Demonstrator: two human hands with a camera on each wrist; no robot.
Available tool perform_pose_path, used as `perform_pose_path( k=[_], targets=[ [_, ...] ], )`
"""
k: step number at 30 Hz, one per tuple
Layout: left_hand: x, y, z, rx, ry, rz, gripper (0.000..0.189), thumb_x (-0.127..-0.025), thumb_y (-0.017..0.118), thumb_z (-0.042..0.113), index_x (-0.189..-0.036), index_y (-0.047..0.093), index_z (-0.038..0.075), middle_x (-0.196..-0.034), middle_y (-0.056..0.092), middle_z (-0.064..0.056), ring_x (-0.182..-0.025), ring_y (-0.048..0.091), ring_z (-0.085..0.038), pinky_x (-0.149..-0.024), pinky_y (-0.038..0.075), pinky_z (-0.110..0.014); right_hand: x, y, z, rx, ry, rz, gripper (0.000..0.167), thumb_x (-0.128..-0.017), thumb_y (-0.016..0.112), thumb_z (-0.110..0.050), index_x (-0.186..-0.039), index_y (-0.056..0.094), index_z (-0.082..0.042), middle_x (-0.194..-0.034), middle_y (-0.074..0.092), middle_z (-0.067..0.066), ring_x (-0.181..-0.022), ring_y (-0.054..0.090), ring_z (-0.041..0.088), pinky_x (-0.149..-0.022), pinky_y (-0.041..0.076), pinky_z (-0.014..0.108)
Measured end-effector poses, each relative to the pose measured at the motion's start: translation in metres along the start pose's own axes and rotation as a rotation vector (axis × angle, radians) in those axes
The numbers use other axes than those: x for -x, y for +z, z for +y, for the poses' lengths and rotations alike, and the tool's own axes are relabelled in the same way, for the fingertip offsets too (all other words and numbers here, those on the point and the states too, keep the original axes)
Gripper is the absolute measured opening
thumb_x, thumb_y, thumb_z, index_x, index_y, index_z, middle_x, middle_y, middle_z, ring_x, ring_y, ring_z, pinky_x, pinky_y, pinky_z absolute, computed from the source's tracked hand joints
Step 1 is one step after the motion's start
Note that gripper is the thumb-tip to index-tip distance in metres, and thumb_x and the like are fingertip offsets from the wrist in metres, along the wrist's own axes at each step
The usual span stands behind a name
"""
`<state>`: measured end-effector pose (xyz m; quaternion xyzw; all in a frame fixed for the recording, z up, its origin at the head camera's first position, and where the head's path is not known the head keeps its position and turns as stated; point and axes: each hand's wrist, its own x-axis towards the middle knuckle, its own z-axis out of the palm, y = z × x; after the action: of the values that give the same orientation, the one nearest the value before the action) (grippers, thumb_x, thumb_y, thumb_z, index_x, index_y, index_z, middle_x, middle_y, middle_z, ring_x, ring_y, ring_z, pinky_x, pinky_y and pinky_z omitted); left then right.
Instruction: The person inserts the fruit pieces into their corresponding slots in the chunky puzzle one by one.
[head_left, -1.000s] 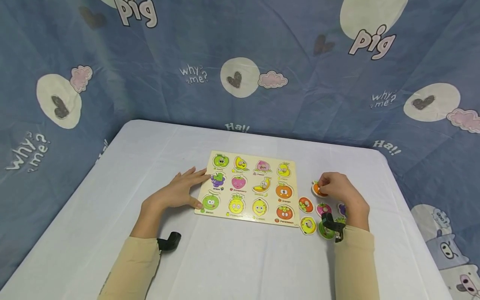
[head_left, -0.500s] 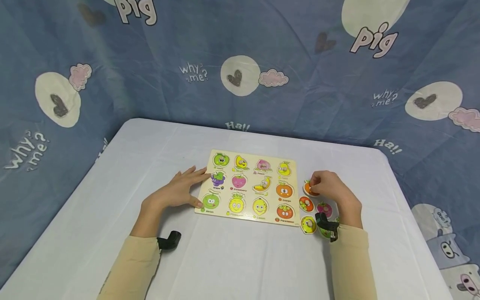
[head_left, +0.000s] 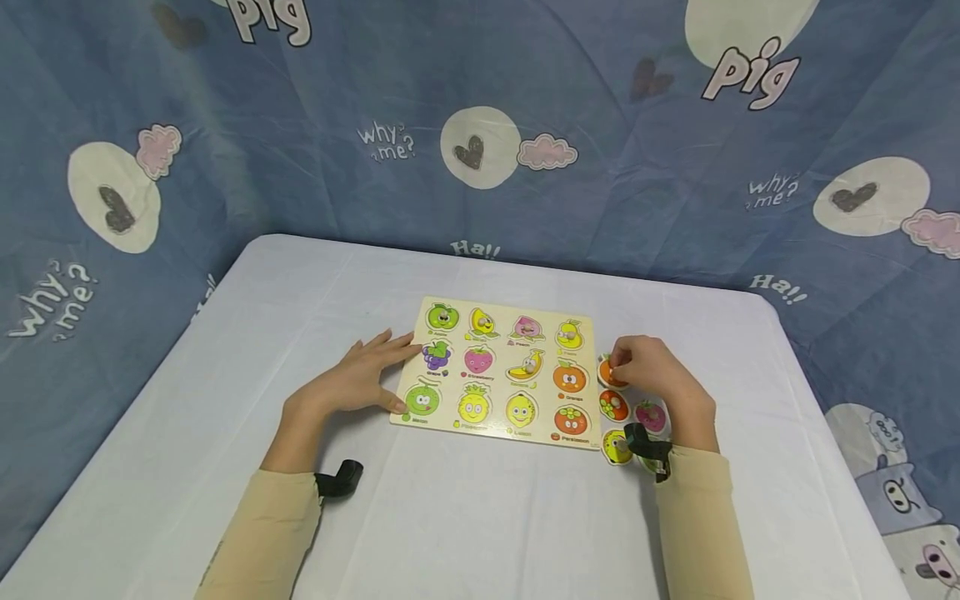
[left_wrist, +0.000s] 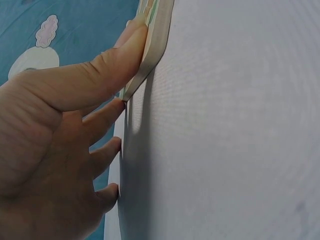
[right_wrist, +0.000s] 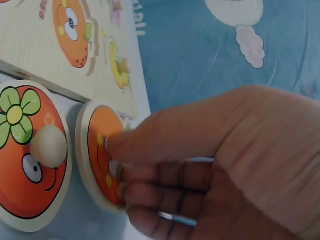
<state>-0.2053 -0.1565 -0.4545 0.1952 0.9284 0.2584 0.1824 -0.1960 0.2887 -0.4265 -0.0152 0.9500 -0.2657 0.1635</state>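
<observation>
A pale wooden fruit puzzle board (head_left: 448,398) lies on the table; knobbed pieces fill its top row and the banana (head_left: 525,367) place. My left hand (head_left: 352,382) has its fingers spread at the board's left edge. In the left wrist view the thumb (left_wrist: 107,75) rests on the board's corner. With thumb and fingers, my right hand (head_left: 660,371) pinches an orange puzzle piece (head_left: 609,377), just right of the board. The right wrist view shows that orange piece (right_wrist: 96,155) tilted on edge; the fingers hide its knob.
Near the board's right side lie a persimmon piece (head_left: 613,406), a yellow piece (head_left: 617,447) and a pink piece (head_left: 651,415). A green piece (head_left: 651,464) is partly covered by the right wrist camera (head_left: 648,446). A blue printed cloth (head_left: 330,192) hangs behind the table.
The right hand has moved left with the orange piece, from farther out on the table to beside the board's right edge. The left hand has stayed in place.
</observation>
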Motion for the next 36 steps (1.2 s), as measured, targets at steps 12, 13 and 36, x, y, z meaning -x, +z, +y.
perform_pose_path(
  k=[12,13,36],
  targets=[
    [0.0,0.002,-0.001,-0.001,-0.018,-0.002,0.103,-0.066,0.089,0.031,-0.155,0.036,0.024,-0.166,0.024,-0.002,-0.156,0.004,-0.036,-0.124,0.0,-0.064,-0.002,0.002,-0.003,-0.034,-0.018,0.009,0.011,-0.088,0.067,-0.012,-0.081,0.06,-0.006,-0.08,0.059,0.008,-0.074,0.055,0.022,-0.064,0.046,0.028],
    [0.0,0.003,-0.001,0.0,-0.019,-0.001,0.103,-0.066,0.089,0.031,-0.155,0.036,0.025,-0.166,0.024,-0.002,-0.156,0.004,-0.036,-0.124,-0.001,-0.064,-0.002,0.003,-0.004,-0.038,-0.023,0.005,0.012,-0.088,0.067,-0.012,-0.08,0.06,-0.006,-0.08,0.059,0.008,-0.074,0.055,0.022,-0.064,0.046,0.028],
    [-0.002,0.001,-0.003,-0.015,0.001,-0.011,0.103,-0.066,0.089,0.035,-0.155,0.037,0.027,-0.166,0.024,-0.003,-0.156,0.004,-0.036,-0.124,-0.001,-0.064,-0.007,0.017,-0.026,-0.044,-0.076,-0.06,0.008,-0.087,0.062,-0.008,-0.079,0.059,-0.008,-0.078,0.058,0.006,-0.067,0.052,0.019,-0.061,0.044,0.027]
  ],
)
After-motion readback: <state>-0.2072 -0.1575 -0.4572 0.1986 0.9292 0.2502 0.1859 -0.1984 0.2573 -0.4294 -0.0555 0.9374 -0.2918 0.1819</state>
